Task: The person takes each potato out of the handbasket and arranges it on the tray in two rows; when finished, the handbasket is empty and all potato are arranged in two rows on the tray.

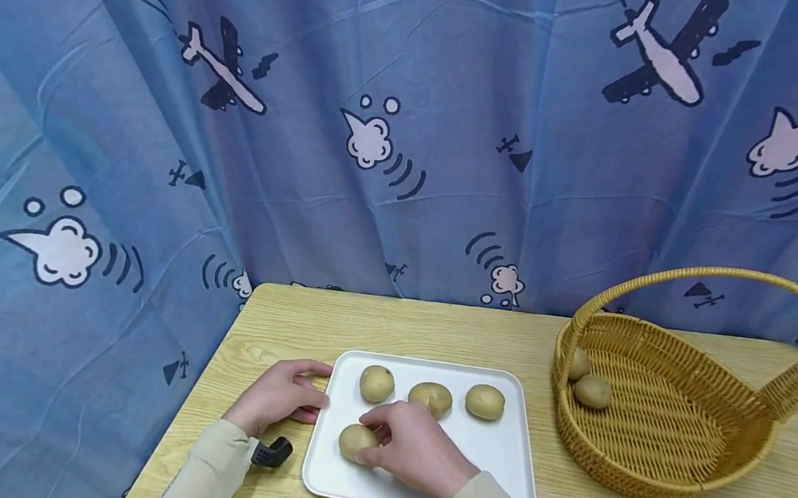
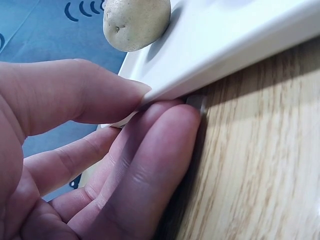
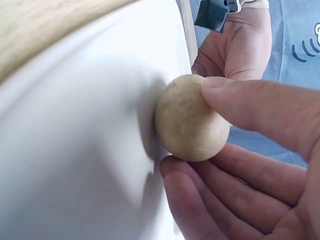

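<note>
A white tray (image 1: 483,470) lies on the table with several potatoes on it. My left hand (image 1: 282,396) grips the tray's left rim; in the left wrist view the thumb (image 2: 100,92) lies on top and the fingers (image 2: 160,165) are at its underside. Near the tray's front left, my right hand (image 1: 414,446) holds a potato (image 1: 356,443) between thumb and fingers. The right wrist view shows that potato (image 3: 187,125) at the tray's surface. Behind it sit a rounder potato (image 1: 377,383), one partly hidden by my right hand (image 1: 431,396), and another at the right (image 1: 485,402).
A wicker basket (image 1: 649,475) with a tall arched handle stands right of the tray. Two potatoes (image 1: 593,391) lie at its left inside. The wooden table (image 1: 389,325) ends at a blue patterned curtain (image 1: 432,228) behind and to the left.
</note>
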{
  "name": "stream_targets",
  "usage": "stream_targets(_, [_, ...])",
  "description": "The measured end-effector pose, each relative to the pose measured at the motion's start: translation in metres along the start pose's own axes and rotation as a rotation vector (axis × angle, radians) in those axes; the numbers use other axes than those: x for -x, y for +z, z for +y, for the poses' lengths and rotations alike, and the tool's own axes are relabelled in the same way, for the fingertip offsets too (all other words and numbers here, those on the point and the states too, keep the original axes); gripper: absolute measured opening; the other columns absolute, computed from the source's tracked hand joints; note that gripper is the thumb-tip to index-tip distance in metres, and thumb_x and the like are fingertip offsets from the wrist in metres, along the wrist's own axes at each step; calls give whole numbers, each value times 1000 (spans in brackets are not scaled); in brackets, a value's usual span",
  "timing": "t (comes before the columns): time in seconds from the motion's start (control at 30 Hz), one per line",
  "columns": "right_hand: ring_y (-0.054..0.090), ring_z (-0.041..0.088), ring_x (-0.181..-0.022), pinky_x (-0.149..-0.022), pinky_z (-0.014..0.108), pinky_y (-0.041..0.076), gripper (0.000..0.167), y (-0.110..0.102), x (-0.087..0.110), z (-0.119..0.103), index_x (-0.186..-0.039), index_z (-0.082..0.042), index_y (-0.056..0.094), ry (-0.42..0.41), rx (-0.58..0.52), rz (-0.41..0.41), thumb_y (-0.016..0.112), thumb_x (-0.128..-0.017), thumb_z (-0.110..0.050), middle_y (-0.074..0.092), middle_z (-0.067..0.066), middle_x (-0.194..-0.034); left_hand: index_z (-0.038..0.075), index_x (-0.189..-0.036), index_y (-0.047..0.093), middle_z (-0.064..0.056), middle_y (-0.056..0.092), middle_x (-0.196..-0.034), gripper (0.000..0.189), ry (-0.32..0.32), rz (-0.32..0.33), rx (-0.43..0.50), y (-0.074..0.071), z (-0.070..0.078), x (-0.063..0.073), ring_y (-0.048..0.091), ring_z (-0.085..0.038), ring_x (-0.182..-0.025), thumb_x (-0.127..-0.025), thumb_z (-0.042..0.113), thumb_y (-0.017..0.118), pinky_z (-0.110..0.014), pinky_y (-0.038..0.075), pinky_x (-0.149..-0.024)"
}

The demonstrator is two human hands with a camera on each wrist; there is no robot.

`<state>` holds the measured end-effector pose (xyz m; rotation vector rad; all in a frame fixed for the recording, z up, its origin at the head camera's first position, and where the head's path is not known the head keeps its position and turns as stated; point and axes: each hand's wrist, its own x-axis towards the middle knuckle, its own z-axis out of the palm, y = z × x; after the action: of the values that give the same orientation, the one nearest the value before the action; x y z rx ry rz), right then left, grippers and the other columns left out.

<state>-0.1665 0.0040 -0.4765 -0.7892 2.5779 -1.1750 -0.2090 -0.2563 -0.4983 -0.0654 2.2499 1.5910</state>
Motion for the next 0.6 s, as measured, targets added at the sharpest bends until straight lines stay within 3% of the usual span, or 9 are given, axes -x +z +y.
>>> stream_targets(0.37, [70, 9, -83, -71, 20, 57, 42, -9, 4, -2, -115, -3, 82, 10, -24, 13, 94, -80, -20, 80, 1, -93, 2, -146, 63, -15, 77, -98, 58, 0, 5, -17, 0, 4, 0, 78, -19, -80, -91, 7, 80, -34, 70, -76])
stream_targets(0.6, [74, 18, -91, -81, 25, 63, 33, -41, 25, -3, -115, -4, 82, -16, -61, 60, 89, -87, -21, 80, 6, -105, 3, -147, 63, -14, 77, -99, 60, -19, 19, -18, 0, 2, 3, 78, -20, -81, -91, 7, 81, -34, 70, -76])
